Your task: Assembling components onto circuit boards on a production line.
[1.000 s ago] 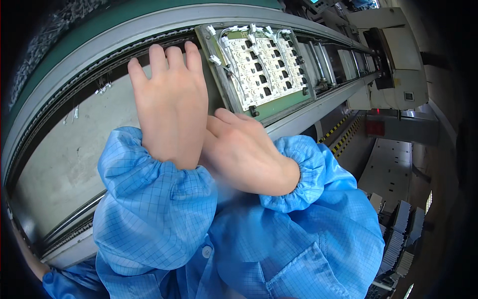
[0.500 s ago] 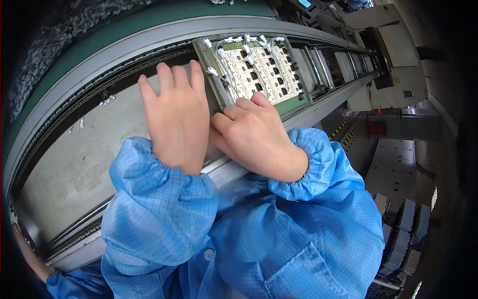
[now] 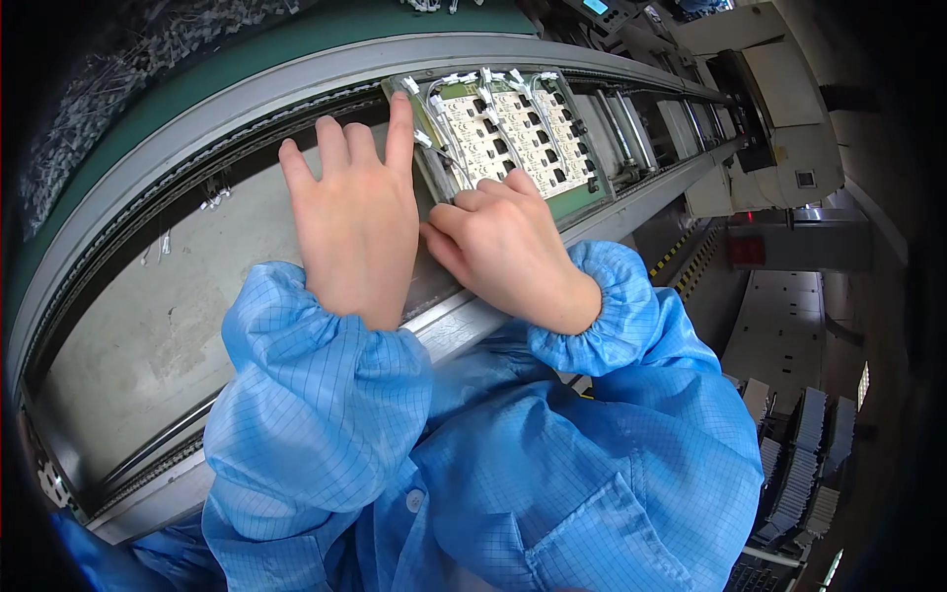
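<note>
A green-framed carrier (image 3: 577, 204) holds several pale circuit boards (image 3: 478, 138) with dark cut-outs. Thin wires ending in white connectors (image 3: 516, 78) run across them. Beside the carrier's left edge, my left hand (image 3: 357, 222) is open, palm down with fingers spread. Its index finger reaches onto the carrier's far left corner. My right hand (image 3: 513, 247) is closed at the near edge, thumb and fingers curled in against carrier and boards. Whatever its fingertips pinch is hidden beneath the hand.
The carrier sits between the rails (image 3: 454, 321) of a chain conveyor leading right to a beige machine (image 3: 789, 109). Loose white connectors (image 3: 109, 109) are heaped on a green surface (image 3: 326, 44) beyond the far rail. At lower left, a blue sleeve (image 3: 94, 553) and a pale board (image 3: 51, 483) show.
My left index finger has moved forward onto the carrier's corner. My right hand has shifted slightly away from me. Another person's bare forearm at lower left is gone; a pale board now shows there.
</note>
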`<action>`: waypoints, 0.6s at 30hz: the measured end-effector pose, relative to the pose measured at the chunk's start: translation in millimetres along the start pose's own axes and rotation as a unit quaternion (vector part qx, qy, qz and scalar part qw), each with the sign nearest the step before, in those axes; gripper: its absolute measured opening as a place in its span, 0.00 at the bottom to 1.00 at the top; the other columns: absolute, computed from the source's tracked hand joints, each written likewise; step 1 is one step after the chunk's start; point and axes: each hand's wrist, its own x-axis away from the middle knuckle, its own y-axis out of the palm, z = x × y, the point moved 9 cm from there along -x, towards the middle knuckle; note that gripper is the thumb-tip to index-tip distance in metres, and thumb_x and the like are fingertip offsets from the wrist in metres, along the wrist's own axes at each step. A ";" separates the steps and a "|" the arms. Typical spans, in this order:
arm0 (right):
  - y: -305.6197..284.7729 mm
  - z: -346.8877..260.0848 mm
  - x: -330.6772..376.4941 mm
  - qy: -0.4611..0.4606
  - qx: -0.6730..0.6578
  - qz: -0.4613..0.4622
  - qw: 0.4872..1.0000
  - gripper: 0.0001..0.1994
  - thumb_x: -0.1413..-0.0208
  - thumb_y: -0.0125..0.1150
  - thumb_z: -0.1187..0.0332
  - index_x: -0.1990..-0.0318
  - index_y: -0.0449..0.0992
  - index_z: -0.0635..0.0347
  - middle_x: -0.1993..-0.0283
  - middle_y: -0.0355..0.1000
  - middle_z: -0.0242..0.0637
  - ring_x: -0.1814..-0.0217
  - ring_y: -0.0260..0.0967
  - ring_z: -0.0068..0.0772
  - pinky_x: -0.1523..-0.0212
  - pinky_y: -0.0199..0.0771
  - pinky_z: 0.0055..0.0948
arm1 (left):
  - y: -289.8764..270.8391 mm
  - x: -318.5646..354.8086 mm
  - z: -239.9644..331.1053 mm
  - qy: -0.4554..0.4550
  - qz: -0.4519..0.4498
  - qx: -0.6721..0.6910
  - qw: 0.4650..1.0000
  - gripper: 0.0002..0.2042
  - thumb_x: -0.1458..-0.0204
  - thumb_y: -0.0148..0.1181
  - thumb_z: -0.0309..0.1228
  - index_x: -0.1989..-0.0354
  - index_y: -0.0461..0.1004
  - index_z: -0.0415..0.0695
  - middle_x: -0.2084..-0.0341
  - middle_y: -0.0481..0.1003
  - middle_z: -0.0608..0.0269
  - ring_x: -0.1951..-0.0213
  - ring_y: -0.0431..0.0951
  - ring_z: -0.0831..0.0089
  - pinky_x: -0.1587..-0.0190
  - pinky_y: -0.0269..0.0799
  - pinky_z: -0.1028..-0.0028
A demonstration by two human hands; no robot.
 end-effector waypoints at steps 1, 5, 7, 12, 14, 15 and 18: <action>-1.1 1.2 -0.8 -0.002 -0.002 -0.007 1.000 0.06 0.49 0.64 0.64 0.74 0.79 0.54 0.77 0.71 0.31 0.70 0.70 0.33 0.62 0.61 0.34 | 0.1 0.4 -3.6 -0.004 0.000 -0.005 1.000 0.28 0.43 0.50 0.34 0.31 0.60 0.55 0.59 0.73 0.63 0.45 0.67 0.63 0.37 0.57 0.52; -7.4 4.7 4.0 -0.003 -0.010 -0.023 1.000 0.05 0.50 0.65 0.62 0.71 0.83 0.50 0.78 0.70 0.31 0.70 0.70 0.33 0.61 0.58 0.34 | 11.2 3.2 -6.8 -0.006 -0.006 -0.029 1.000 0.28 0.41 0.48 0.34 0.29 0.58 0.55 0.57 0.73 0.62 0.43 0.67 0.61 0.37 0.55 0.49; -5.2 5.9 5.0 0.007 -0.025 -0.022 0.999 0.06 0.50 0.65 0.62 0.70 0.84 0.50 0.79 0.70 0.31 0.70 0.70 0.33 0.62 0.57 0.34 | 13.9 5.4 -8.5 0.000 0.003 -0.022 1.000 0.28 0.41 0.48 0.33 0.29 0.57 0.55 0.56 0.72 0.61 0.42 0.66 0.61 0.37 0.55 0.48; 10.8 14.2 2.4 0.051 0.026 -0.034 0.998 0.09 0.48 0.64 0.61 0.73 0.83 0.54 0.80 0.71 0.34 0.71 0.70 0.35 0.60 0.56 0.36 | 28.7 26.2 -38.9 -0.005 0.005 0.001 1.000 0.29 0.41 0.47 0.32 0.28 0.55 0.54 0.54 0.72 0.59 0.40 0.65 0.58 0.37 0.55 0.48; 15.6 15.8 4.9 0.074 0.038 -0.029 0.996 0.10 0.48 0.64 0.60 0.73 0.83 0.55 0.80 0.70 0.34 0.71 0.69 0.36 0.60 0.55 0.36 | 30.3 40.9 -61.0 -0.003 0.006 0.001 1.000 0.30 0.41 0.47 0.32 0.28 0.54 0.54 0.54 0.72 0.59 0.40 0.65 0.58 0.37 0.55 0.47; 18.9 13.1 3.1 0.092 0.064 -0.043 0.993 0.11 0.47 0.63 0.59 0.73 0.83 0.54 0.80 0.70 0.34 0.71 0.69 0.36 0.60 0.55 0.36 | 30.1 51.2 -78.2 -0.006 0.002 0.000 1.000 0.30 0.41 0.48 0.31 0.28 0.54 0.54 0.54 0.72 0.58 0.40 0.65 0.58 0.37 0.55 0.47; 9.5 -0.5 12.5 0.144 0.117 -0.029 0.982 0.10 0.47 0.63 0.59 0.73 0.84 0.51 0.80 0.70 0.34 0.71 0.69 0.36 0.59 0.54 0.37 | 22.3 79.4 -126.1 0.010 0.003 0.026 1.000 0.31 0.43 0.48 0.29 0.28 0.54 0.53 0.55 0.72 0.57 0.40 0.65 0.56 0.37 0.55 0.47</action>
